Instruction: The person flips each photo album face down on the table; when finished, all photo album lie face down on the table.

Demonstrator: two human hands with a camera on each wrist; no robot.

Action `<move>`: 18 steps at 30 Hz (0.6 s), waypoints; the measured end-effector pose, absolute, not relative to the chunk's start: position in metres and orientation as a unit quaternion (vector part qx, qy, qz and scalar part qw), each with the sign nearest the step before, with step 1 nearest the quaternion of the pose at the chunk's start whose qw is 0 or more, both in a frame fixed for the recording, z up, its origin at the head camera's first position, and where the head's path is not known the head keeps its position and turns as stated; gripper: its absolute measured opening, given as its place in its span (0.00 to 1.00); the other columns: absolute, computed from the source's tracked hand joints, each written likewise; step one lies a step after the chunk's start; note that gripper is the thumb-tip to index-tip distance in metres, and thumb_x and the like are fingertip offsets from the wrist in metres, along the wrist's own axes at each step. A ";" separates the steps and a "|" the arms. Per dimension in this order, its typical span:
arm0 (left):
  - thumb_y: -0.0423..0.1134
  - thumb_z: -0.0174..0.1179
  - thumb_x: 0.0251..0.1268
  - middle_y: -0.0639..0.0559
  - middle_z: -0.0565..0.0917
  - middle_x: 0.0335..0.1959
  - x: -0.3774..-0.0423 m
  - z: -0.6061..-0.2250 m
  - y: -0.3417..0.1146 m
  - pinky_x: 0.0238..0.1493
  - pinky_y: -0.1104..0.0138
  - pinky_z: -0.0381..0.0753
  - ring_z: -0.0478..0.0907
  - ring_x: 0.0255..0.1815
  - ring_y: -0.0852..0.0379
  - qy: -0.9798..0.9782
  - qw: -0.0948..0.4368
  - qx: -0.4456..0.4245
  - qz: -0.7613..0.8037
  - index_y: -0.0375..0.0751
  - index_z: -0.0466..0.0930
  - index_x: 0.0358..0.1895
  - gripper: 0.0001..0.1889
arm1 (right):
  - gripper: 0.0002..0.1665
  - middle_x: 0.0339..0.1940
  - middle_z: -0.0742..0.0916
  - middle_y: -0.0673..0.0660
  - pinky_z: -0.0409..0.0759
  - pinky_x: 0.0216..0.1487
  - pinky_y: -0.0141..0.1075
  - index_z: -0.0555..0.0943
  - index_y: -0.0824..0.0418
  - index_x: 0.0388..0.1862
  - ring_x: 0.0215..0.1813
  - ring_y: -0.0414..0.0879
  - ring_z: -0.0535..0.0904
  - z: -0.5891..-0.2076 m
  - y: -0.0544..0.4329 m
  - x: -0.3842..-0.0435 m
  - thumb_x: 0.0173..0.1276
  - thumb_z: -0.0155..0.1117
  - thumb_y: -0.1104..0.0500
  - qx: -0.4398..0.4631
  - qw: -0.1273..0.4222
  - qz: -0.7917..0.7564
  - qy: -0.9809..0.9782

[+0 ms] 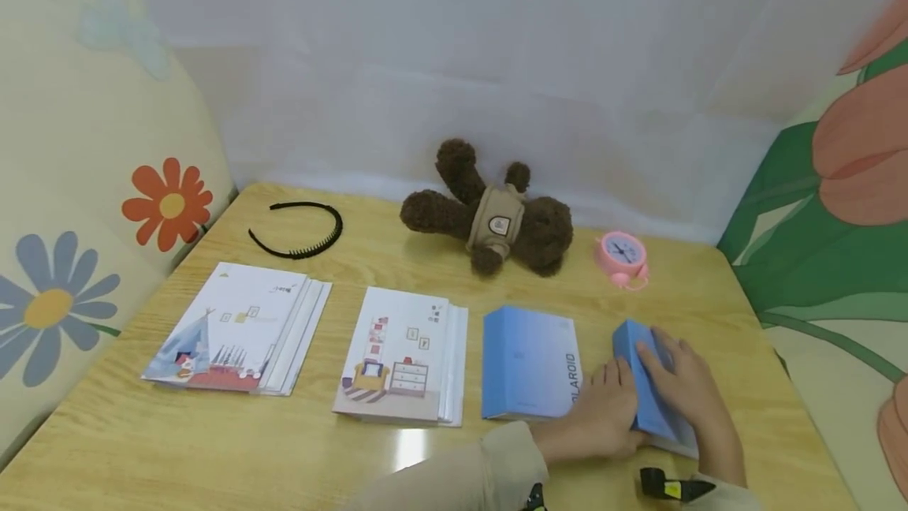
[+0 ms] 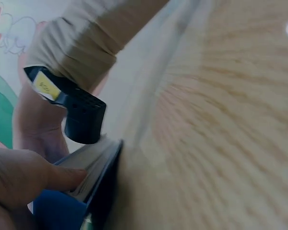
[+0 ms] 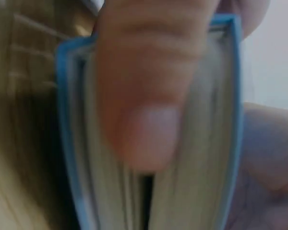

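Note:
At the right of the table in the head view, both hands are on a blue photo album (image 1: 658, 415), its spine facing left. My left hand (image 1: 599, 415) holds its spine side; in the left wrist view the left thumb (image 2: 62, 177) presses on the page edges. My right hand (image 1: 690, 385) grips it from the right and far end, the thumb on the blue cover. A right-hand finger (image 3: 149, 110) lies across the page edges between the two covers in the right wrist view. Left of the hands lies a matching blue album (image 1: 535, 361) marked POLAROID.
Two white illustrated albums or books, one in the middle (image 1: 397, 353) and one at left (image 1: 234, 322), lie on the table (image 1: 284, 448). Behind them are a black headband (image 1: 329, 239), a brown plush bear (image 1: 546, 231) and a pink alarm clock (image 1: 621, 251). A pale curtain hangs behind.

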State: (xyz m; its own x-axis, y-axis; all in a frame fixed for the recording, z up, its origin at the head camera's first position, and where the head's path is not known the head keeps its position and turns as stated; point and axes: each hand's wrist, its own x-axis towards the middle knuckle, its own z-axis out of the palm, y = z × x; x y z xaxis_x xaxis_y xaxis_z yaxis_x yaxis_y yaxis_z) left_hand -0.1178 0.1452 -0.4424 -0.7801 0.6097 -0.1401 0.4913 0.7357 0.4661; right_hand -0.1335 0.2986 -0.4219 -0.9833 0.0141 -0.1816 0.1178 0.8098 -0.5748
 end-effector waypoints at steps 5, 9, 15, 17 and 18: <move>0.45 0.70 0.59 0.32 0.49 0.78 -0.116 -0.425 0.138 0.70 0.64 0.62 0.55 0.76 0.45 0.908 0.153 0.287 0.264 0.30 0.44 0.78 0.53 | 0.42 0.77 0.55 0.75 0.52 0.66 0.73 0.50 0.60 0.81 0.73 0.77 0.49 -0.416 0.296 -0.130 0.80 0.36 0.36 0.032 0.091 -0.358 0.929; 0.39 0.72 0.56 0.30 0.44 0.78 -0.117 -0.409 0.131 0.69 0.65 0.63 0.55 0.76 0.45 0.903 0.143 0.287 0.285 0.32 0.42 0.79 0.55 | 0.42 0.78 0.54 0.73 0.53 0.65 0.74 0.45 0.53 0.83 0.74 0.77 0.49 -0.412 0.296 -0.130 0.79 0.32 0.34 0.029 0.096 -0.398 0.912; 0.40 0.74 0.54 0.31 0.47 0.78 -0.120 -0.397 0.126 0.68 0.65 0.65 0.56 0.75 0.46 0.904 0.124 0.290 0.290 0.36 0.46 0.79 0.55 | 0.40 0.80 0.50 0.68 0.52 0.67 0.72 0.41 0.46 0.83 0.76 0.74 0.46 -0.411 0.299 -0.130 0.79 0.31 0.34 0.007 0.089 -0.470 0.878; 0.39 0.75 0.52 0.32 0.50 0.78 -0.119 -0.395 0.125 0.69 0.65 0.64 0.57 0.75 0.46 0.905 0.109 0.291 0.291 0.36 0.50 0.79 0.53 | 0.40 0.81 0.47 0.68 0.56 0.67 0.70 0.38 0.45 0.83 0.76 0.74 0.46 -0.412 0.300 -0.130 0.80 0.30 0.35 -0.005 0.093 -0.504 0.859; 0.39 0.76 0.51 0.33 0.51 0.78 -0.119 -0.394 0.124 0.69 0.65 0.64 0.57 0.75 0.46 0.905 0.100 0.292 0.292 0.36 0.52 0.78 0.53 | 0.40 0.81 0.46 0.67 0.58 0.66 0.70 0.36 0.45 0.83 0.76 0.74 0.46 -0.413 0.300 -0.130 0.80 0.29 0.35 -0.011 0.097 -0.520 0.849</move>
